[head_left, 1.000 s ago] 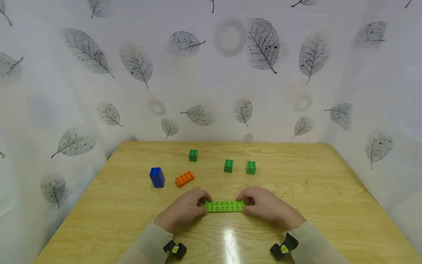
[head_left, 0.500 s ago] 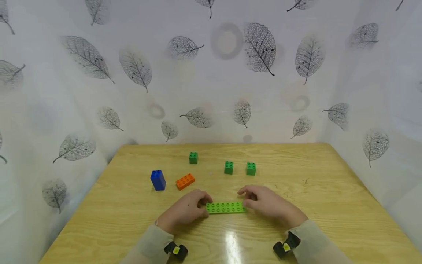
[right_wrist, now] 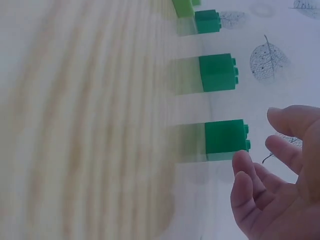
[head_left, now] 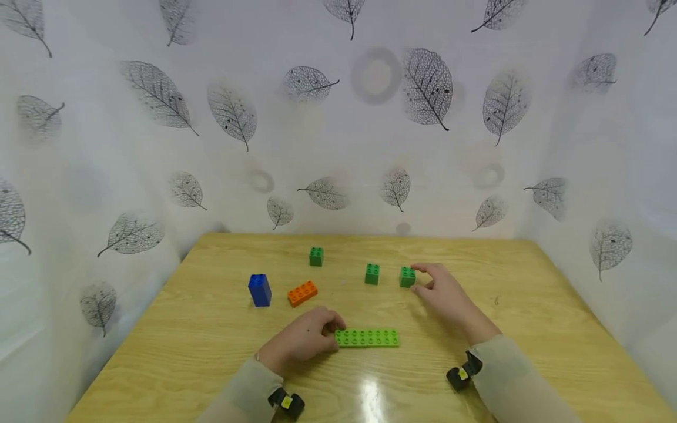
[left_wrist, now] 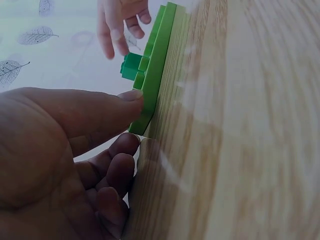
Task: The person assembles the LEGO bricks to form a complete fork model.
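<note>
A light green strip of building bricks (head_left: 376, 338), with a seam near its middle, lies on the table in front of me. My left hand (head_left: 302, 336) holds its left end between thumb and fingers; the left wrist view shows the thumb (left_wrist: 105, 112) against the brick's end. Farther out, my right hand (head_left: 446, 295) reaches to the rightmost dark green brick (head_left: 407, 277), thumb and fingers spread at its right side. In the right wrist view a gap shows between the thumb and this brick (right_wrist: 226, 137); whether a fingertip touches it I cannot tell.
Two more dark green bricks stand farther back, one in the middle (head_left: 372, 274) and one to the left (head_left: 316, 257). An orange brick (head_left: 302, 293) and a tall blue brick (head_left: 260, 290) are left of centre. Leaf-patterned cloth (head_left: 338, 135) surrounds the wooden table (head_left: 529, 352).
My right hand has let go of the light green strip's right end and moved forward to the rightmost dark green brick. The left hand stays on the strip. The head view has shifted slightly.
</note>
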`<state>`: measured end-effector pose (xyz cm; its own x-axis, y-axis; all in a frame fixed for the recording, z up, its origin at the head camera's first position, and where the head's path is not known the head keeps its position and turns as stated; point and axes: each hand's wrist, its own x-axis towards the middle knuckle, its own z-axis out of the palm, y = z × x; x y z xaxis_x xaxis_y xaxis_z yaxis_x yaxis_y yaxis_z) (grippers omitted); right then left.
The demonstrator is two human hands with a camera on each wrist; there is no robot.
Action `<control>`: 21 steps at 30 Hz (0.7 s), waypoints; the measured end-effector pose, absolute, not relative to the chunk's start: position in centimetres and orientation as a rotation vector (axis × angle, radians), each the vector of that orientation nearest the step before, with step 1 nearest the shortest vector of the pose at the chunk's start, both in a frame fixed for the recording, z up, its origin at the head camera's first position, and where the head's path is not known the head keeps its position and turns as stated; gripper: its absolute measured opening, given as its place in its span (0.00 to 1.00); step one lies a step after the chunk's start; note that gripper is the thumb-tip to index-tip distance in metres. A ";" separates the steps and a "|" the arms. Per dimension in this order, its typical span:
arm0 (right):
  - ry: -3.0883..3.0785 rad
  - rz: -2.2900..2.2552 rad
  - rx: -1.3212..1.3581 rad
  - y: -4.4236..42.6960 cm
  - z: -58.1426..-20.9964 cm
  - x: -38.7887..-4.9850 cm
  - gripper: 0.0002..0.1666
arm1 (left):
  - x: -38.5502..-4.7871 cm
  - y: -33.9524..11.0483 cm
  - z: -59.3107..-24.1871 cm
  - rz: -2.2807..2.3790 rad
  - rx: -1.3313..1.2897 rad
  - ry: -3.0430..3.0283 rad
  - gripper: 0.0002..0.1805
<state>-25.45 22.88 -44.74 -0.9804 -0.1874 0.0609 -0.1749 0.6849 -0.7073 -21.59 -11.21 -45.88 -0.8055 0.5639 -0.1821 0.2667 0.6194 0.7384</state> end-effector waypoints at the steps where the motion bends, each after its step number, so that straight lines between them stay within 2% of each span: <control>1: 2.866 -1.195 -0.318 22.9 -44.8 -25.7 0.33 | -21.6 -11.2 -45.9 1.020 0.662 2.450 0.15; 13: 2.838 -1.096 -0.355 22.4 -45.8 -27.9 0.40 | -21.4 -11.3 -45.9 1.035 0.667 2.458 0.15; 21: 2.821 -1.097 -0.335 22.2 -46.0 -28.1 0.38 | -21.4 -11.3 -45.9 1.031 0.663 2.455 0.15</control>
<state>-28.13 22.15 -45.99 -0.9712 -0.2382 -0.0100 -0.1688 0.7168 -0.6765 -21.38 -11.28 -45.85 -0.8097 0.5612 -0.1717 0.2701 0.6162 0.7398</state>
